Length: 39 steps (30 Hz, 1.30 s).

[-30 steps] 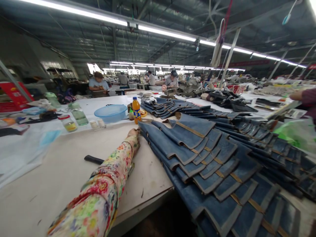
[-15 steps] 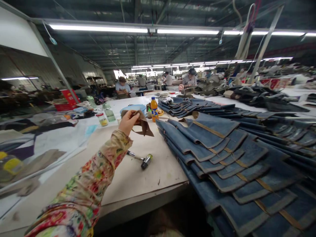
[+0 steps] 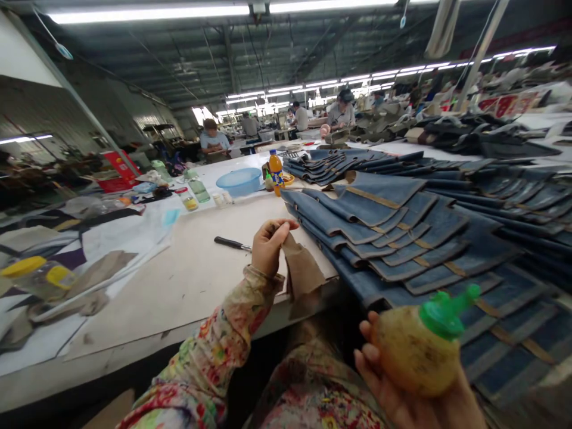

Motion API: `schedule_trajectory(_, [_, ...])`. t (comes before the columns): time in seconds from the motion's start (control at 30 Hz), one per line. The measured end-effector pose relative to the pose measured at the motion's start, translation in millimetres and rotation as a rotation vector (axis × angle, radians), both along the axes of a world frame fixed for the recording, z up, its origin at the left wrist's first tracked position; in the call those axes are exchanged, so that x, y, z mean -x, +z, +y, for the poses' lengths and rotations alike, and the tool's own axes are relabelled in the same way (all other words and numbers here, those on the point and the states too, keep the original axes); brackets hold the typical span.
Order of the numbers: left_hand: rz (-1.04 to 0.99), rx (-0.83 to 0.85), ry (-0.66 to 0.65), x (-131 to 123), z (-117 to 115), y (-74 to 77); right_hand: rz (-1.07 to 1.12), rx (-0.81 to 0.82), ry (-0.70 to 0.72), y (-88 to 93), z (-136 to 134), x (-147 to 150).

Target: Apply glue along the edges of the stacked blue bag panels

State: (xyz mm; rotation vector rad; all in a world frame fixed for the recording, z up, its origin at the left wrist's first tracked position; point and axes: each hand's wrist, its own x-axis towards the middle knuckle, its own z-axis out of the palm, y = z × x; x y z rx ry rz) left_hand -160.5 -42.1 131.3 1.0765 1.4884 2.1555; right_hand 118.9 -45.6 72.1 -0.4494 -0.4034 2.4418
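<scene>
My left hand [image 3: 268, 244] is closed, pinching the top of a brown piece of fabric [image 3: 302, 275] that hangs down over the table's front edge. My right hand [image 3: 402, 393] is low in the foreground, wrapped round a yellowish squeeze bottle with a green nozzle cap [image 3: 420, 345], tilted to the right. A fanned row of blue denim pieces with tan stitched bands [image 3: 393, 238] lies just right of my left hand. A hammer's black handle [image 3: 230, 243] rests on the table behind my left hand.
On the long beige table [image 3: 179, 280] stand a blue plastic basin [image 3: 241, 180], an orange drink bottle [image 3: 276, 171] and small jars [image 3: 192, 199]. More denim stacks [image 3: 330, 164] lie further back. Fabric pieces and a yellow-lidded container [image 3: 40, 277] lie left. Other people work at distant tables.
My left hand picked up the brown fabric from beside the denim and drew it back to the table's front edge. My right hand has come into view holding the green-capped bottle.
</scene>
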Motion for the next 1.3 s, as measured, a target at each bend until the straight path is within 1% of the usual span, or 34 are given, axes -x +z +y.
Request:
schedule_trajectory(0.07, [0.015, 0.012, 0.047, -15.0, -2.4, -10.9, 0.026, 0.093, 0.111, 7.1, -10.3, 20.3])
schedule_trajectory(0.1, [0.057, 0.035, 0.089, -21.4, -4.6, -14.3, 0.043, 0.134, 0.138, 10.6, -14.5, 28.9])
schedule_trajectory(0.17, [0.198, 0.106, 0.172, -31.4, -10.3, -18.1, 0.060, 0.188, 0.132, 16.7, -19.8, 42.1])
schedule_trajectory(0.23, [0.321, 0.197, 0.194, -37.9, -17.2, -19.0, 0.046, 0.228, 0.101, 21.9, -18.6, 50.4])
schedule_trajectory(0.3, [0.335, 0.280, 0.123, -41.2, -24.6, -18.2, 0.010, 0.256, 0.029, 27.1, -10.2, 55.2])
schedule_trajectory(0.4, [0.210, 0.309, -0.056, -41.8, -35.4, -15.9, -0.024, 0.229, -0.178, 35.2, 10.4, 60.2])
schedule_trajectory(0.47, [0.219, 0.306, -0.130, -40.3, -40.8, -15.1, -0.020, 0.186, -0.263, 39.9, 23.6, 64.8])
schedule_trajectory(0.5, [0.285, 0.310, -0.134, -39.0, -42.3, -15.4, -0.013, 0.168, -0.269, 41.7, 29.0, 68.0])
schedule_trajectory(0.57, [0.506, 0.320, -0.086, -34.6, -42.2, -17.4, 0.014, 0.144, -0.255, 43.8, 37.3, 76.6])
schedule_trajectory(0.63, [0.733, 0.319, -0.031, -27.6, -38.1, -20.8, 0.046, 0.132, -0.240, 44.4, 43.2, 87.9])
schedule_trajectory(0.67, [0.821, 0.318, -0.025, -23.2, -35.1, -22.4, 0.063, 0.132, -0.238, 44.3, 45.7, 93.9])
schedule_trajectory(0.77, [0.971, 0.344, -0.082, -9.4, -26.1, -23.9, 0.100, 0.147, -0.237, 43.6, 52.0, 109.4])
schedule_trajectory(0.83, [1.026, 0.387, -0.070, -1.6, -22.2, -19.8, 0.092, 0.156, -0.233, 43.0, 53.8, 114.6])
schedule_trajectory(0.93, [1.079, 0.450, 0.050, 6.9, -20.0, -4.0, 0.056, 0.141, -0.210, 41.7, 49.3, 113.9])
schedule_trajectory(0.97, [1.055, 0.453, 0.079, 9.0, -19.6, 3.0, 0.045, 0.122, -0.202, 41.0, 45.9, 112.3])
schedule_trajectory(1.03, [0.902, 0.441, 0.078, 12.5, -18.3, 17.0, 0.024, 0.071, -0.184, 38.7, 37.9, 109.0])
schedule_trajectory(1.07, [0.777, 0.439, 0.047, 13.7, -17.1, 22.8, 0.008, 0.049, -0.169, 37.1, 34.0, 107.9])
schedule_trajectory(1.13, [0.472, 0.458, -0.064, 15.1, -13.5, 29.5, -0.029, 0.025, -0.136, 32.9, 27.9, 107.3])
schedule_trajectory(1.2, [0.182, 0.488, -0.183, 14.8, -9.4, 28.8, -0.084, 0.038, -0.124, 27.5, 25.2, 108.6])
schedule_trajectory(1.23, [0.067, 0.493, -0.219, 13.9, -7.7, 26.2, -0.116, 0.050, -0.131, 24.3, 25.1, 109.5])
schedule_trajectory(1.3, [-0.070, 0.490, -0.231, 11.0, -6.1, 18.9, -0.171, 0.069, -0.156, 17.1, 26.3, 111.3])
